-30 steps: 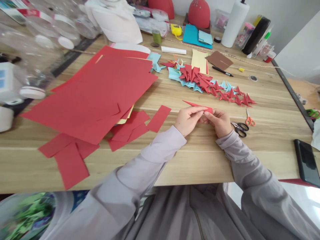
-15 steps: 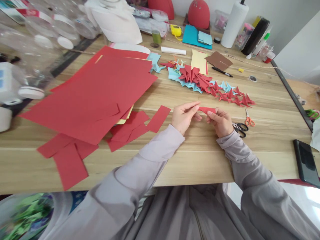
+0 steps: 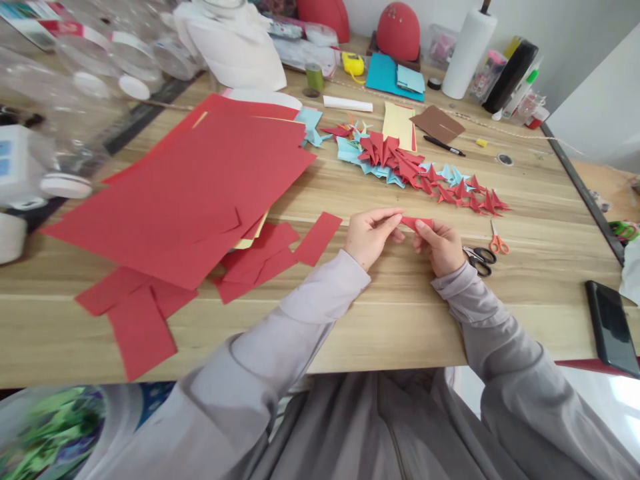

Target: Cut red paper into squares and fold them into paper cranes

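Observation:
A small folded piece of red paper (image 3: 415,222) is held between my two hands above the wooden table (image 3: 400,320). My left hand (image 3: 373,235) pinches its left end between thumb and fingers. At the right end, my right hand (image 3: 440,245) grips it, the thumb lying on top. Beyond the hands lie red folded paper shapes (image 3: 383,148), joined by light blue ones (image 3: 350,151). Large red sheets (image 3: 190,187) cover the left side, with small red rectangles (image 3: 319,238) beside them.
Black scissors (image 3: 479,260) and orange scissors (image 3: 499,244) lie right of my right hand. A phone (image 3: 614,327) rests at the right edge. Clear bottles (image 3: 85,53) crowd the far left. A yellow tape measure (image 3: 353,64) and paper roll (image 3: 470,53) stand at the back.
The red paper looks narrower between my fingers, and my right thumb has moved slightly along it. Both hands keep their hold.

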### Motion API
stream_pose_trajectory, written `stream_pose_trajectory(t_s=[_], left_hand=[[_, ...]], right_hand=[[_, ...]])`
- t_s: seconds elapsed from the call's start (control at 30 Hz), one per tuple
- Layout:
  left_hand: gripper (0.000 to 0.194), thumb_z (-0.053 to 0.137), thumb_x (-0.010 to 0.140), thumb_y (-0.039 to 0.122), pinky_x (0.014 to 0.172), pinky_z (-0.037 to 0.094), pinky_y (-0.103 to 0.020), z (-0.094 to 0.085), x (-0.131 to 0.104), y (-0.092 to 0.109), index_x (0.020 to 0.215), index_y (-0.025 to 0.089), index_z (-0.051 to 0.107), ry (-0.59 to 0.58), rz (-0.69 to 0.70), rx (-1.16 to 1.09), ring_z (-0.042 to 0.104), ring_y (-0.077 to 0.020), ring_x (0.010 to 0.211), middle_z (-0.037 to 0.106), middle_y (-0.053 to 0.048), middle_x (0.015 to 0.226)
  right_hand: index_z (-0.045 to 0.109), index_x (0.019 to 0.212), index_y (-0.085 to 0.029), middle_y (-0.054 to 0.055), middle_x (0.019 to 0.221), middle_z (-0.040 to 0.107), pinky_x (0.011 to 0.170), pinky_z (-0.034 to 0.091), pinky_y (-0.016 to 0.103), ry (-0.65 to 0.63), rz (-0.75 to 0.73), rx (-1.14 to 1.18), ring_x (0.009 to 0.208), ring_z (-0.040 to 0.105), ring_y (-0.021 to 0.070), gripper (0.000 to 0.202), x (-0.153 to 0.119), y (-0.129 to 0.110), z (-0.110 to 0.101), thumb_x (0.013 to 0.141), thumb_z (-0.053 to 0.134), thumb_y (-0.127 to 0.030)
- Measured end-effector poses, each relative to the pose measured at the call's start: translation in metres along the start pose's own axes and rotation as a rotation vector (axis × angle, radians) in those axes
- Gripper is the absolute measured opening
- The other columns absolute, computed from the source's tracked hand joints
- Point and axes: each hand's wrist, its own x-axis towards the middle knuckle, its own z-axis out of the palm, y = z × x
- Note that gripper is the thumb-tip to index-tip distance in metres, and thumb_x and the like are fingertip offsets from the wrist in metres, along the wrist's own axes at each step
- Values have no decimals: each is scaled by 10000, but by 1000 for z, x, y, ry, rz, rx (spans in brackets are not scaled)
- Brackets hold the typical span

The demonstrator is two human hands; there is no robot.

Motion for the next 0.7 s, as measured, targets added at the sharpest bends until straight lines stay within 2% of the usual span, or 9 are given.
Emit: stream_pose_trajectory(t_s=[0.13,0.27,0.4,0.5,0.7], left_hand=[[323,807,604,334,582,548,-275,-1,1,2,856,145,738,35,-11,-33,663,-145,611,717,-33,718],[281,821,559,271,638,554,-295,-4,2,4,792,135,740,45,-24,32,661,-148,623,724,-43,712],[261,832,528,201,721,552,-314,-6,2,3,766,135,746,-24,-52,124,675,-166,693,736,-63,749],[257,830,532,194,709,548,-319,-6,2,0,771,143,751,-70,-80,160,667,-163,670,736,-57,731],[338,857,493,199,682,550,-317,-4,2,-4,806,134,748,-108,-133,57,657,-152,661,729,-47,727]], right_hand=[[561,521,-195,-37,410,532,361,332,220,52,8,18,354,411,73,432,3,-2,-2,617,773,-560],[495,473,-209,-51,360,463,331,273,222,120,5,23,326,364,71,467,7,-2,-5,623,763,-560],[493,481,-206,-46,386,467,346,297,221,131,-44,10,347,382,71,501,7,-2,-5,669,723,-609],[502,479,-201,-41,389,473,350,308,218,140,-52,22,346,389,68,527,7,-3,-5,673,706,-647],[569,509,-193,9,422,543,379,377,228,81,69,80,372,469,94,646,8,-3,-5,735,485,-792]])
